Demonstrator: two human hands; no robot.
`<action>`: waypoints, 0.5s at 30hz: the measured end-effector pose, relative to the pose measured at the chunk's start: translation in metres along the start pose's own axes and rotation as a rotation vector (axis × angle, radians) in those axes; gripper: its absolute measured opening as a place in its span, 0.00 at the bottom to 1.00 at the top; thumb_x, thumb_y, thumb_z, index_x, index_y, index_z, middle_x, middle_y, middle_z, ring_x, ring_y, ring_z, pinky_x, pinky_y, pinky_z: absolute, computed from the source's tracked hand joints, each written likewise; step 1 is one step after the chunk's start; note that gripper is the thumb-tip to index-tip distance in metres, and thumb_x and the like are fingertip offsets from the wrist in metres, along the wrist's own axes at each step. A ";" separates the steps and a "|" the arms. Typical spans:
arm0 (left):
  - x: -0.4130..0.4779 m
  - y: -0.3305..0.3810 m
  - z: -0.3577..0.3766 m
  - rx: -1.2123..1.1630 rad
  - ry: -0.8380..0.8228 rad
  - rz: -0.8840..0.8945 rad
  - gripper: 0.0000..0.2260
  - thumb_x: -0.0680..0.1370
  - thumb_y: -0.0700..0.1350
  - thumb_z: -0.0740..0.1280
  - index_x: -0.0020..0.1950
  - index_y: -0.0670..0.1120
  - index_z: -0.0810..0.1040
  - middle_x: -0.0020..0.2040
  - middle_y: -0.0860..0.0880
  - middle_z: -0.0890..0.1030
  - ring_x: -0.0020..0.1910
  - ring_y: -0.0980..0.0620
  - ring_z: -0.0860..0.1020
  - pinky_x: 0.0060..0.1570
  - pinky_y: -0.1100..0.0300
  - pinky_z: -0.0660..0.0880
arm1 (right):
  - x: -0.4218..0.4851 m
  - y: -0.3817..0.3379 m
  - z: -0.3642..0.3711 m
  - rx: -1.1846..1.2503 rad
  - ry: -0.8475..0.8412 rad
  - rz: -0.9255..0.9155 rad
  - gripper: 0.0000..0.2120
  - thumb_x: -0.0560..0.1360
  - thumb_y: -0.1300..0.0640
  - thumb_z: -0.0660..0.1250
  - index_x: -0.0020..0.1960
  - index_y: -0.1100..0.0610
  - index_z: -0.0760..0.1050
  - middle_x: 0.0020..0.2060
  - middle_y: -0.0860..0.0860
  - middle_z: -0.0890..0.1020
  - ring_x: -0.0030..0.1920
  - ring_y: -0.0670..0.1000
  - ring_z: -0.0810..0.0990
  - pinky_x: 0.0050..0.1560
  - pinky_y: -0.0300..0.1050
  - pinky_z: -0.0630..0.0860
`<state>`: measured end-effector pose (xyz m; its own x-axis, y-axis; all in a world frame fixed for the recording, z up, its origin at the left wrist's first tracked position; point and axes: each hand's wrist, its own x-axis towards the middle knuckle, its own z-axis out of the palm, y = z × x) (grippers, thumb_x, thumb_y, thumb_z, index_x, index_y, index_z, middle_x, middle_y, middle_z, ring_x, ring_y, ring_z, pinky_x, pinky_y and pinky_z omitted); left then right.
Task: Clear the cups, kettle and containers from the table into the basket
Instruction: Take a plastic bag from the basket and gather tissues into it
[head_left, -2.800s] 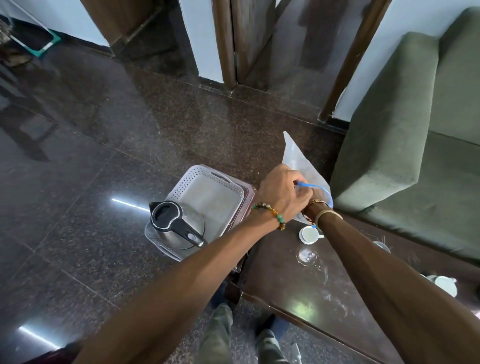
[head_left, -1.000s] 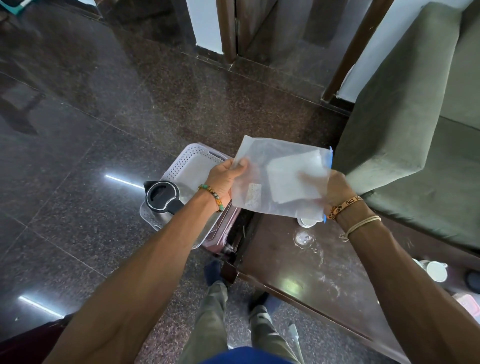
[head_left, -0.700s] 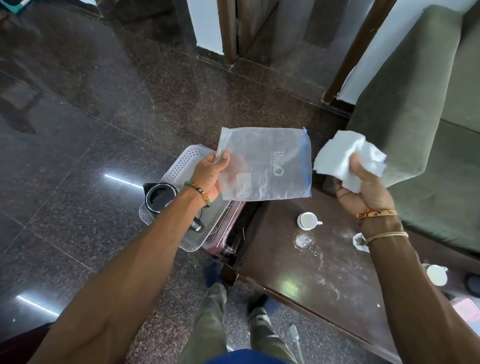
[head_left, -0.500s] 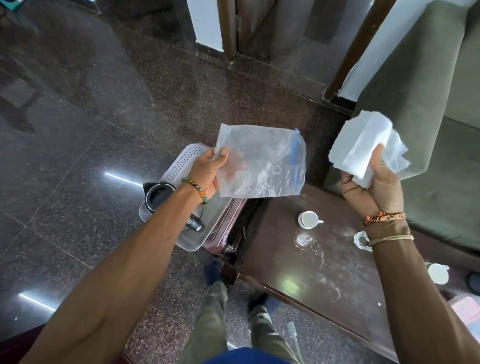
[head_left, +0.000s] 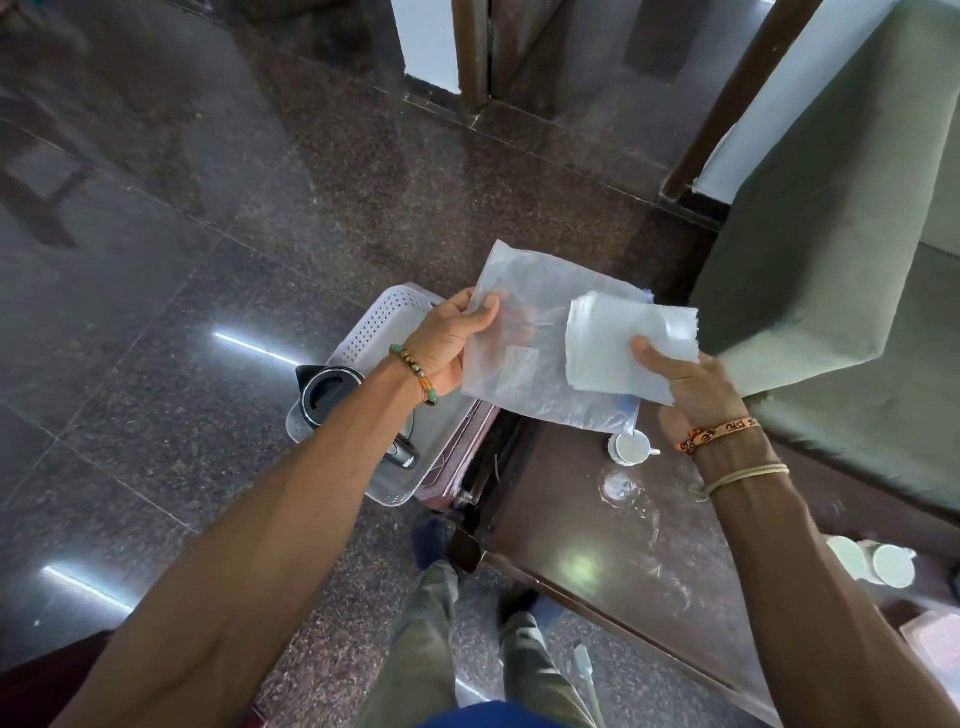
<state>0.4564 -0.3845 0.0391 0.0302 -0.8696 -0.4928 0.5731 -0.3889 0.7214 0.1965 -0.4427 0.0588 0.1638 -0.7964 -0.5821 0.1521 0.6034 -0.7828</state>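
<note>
My left hand (head_left: 452, 345) pinches the left edge of a clear zip bag (head_left: 524, 358) held above the table's end. My right hand (head_left: 685, 382) grips a folded white cloth (head_left: 618, 343) that lies against the bag's right side. Below my left forearm a white perforated basket (head_left: 382, 322) sits on a low stand beside the table, with the steel kettle (head_left: 327, 397) standing in it. On the dark table (head_left: 587, 540) a small white cup (head_left: 631, 449) stands just under the bag, next to a clear glass lid (head_left: 618, 486). Two more white cups (head_left: 883, 564) stand at the right.
A green sofa (head_left: 841, 270) runs along the table's far side. A pink container (head_left: 935, 639) shows at the right edge. Polished dark floor spreads to the left of the basket. My legs and shoes (head_left: 431, 540) stand at the table's near corner.
Both hands opened the bag, and my right hand pulled the white cloth out and lifted it to the right. Now it has brought the cloth back down against the bag.
</note>
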 end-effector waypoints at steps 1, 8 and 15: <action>0.001 0.000 -0.003 -0.001 -0.004 -0.010 0.19 0.78 0.44 0.67 0.67 0.38 0.71 0.57 0.41 0.80 0.50 0.48 0.81 0.41 0.58 0.79 | 0.005 0.005 0.000 0.024 -0.028 0.082 0.12 0.72 0.63 0.72 0.55 0.60 0.80 0.51 0.54 0.85 0.52 0.55 0.84 0.50 0.52 0.82; 0.028 -0.002 -0.051 0.151 0.151 -0.081 0.15 0.74 0.47 0.73 0.57 0.40 0.79 0.52 0.43 0.84 0.52 0.44 0.82 0.48 0.51 0.81 | 0.035 0.047 0.021 0.069 -0.032 0.209 0.15 0.67 0.60 0.75 0.54 0.58 0.80 0.51 0.55 0.85 0.51 0.56 0.84 0.46 0.53 0.82; 0.078 0.009 -0.128 0.933 0.460 -0.189 0.13 0.73 0.47 0.74 0.54 0.43 0.81 0.55 0.43 0.82 0.55 0.44 0.81 0.58 0.48 0.78 | 0.091 0.111 0.079 -0.297 0.179 0.084 0.06 0.71 0.61 0.75 0.44 0.59 0.79 0.47 0.59 0.84 0.48 0.60 0.83 0.53 0.58 0.80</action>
<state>0.5686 -0.4172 -0.0555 0.4255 -0.6474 -0.6323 -0.2497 -0.7556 0.6056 0.3057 -0.4445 -0.0634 -0.0134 -0.7547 -0.6559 -0.1486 0.6502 -0.7451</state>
